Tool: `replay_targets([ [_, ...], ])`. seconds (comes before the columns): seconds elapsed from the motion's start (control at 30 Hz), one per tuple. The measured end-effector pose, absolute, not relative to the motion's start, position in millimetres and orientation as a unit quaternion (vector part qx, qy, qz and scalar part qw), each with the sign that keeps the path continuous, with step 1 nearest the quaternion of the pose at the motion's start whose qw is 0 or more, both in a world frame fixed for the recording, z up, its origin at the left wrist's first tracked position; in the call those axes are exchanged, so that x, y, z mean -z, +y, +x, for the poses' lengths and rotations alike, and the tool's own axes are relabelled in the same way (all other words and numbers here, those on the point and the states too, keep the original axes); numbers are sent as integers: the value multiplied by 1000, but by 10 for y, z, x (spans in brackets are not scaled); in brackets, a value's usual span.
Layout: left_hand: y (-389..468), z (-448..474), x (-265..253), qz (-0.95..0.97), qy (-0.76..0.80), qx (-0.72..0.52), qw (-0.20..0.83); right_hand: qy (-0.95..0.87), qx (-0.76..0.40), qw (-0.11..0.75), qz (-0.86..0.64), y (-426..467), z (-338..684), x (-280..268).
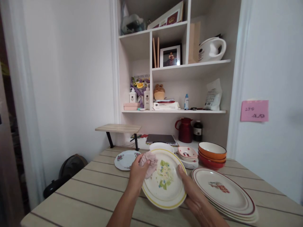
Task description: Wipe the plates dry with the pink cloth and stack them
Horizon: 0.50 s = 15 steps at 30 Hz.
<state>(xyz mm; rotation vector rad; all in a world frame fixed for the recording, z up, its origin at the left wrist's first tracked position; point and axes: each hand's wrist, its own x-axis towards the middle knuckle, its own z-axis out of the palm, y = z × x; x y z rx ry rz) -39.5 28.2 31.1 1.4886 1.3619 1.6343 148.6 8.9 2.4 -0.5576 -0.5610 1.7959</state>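
Observation:
A cream plate (153, 192) with a yellow rim and a green leaf pattern is held tilted above the table. My right hand (193, 189) grips its right edge, thumb on the face and fingers behind. My left hand (139, 171) is closed on a pinkish cloth (150, 164), which lies against the plate's upper left rim. Behind my left hand, a white plate with flowers (125, 159) rests on the table. To the right of my right hand is a stack of oval plates (234, 186) with dark red rims.
Stacked bowls (211, 154) and small dishes (188, 154) stand at the back right of the slatted table (90, 189). Behind are a white plate (161, 145), a closed laptop (161, 138), a red jug (185, 130) and a dark bottle (198, 130). A small raised shelf (118, 128) stands back left.

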Motion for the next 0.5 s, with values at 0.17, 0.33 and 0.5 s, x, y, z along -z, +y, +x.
replay_targets([
  [0.17, 254, -284, -225, 506, 501, -634, 301, -234, -730, 595, -242, 106, 1501, -33],
  [0.33, 252, 7, -9, 432, 493, -657, 374, -191, -684, 654, -259, 194, 1574, -34],
  [0.5, 282, 268, 217, 410, 493, -651, 406, -160, -647, 695, -271, 247, 1655, -31],
])
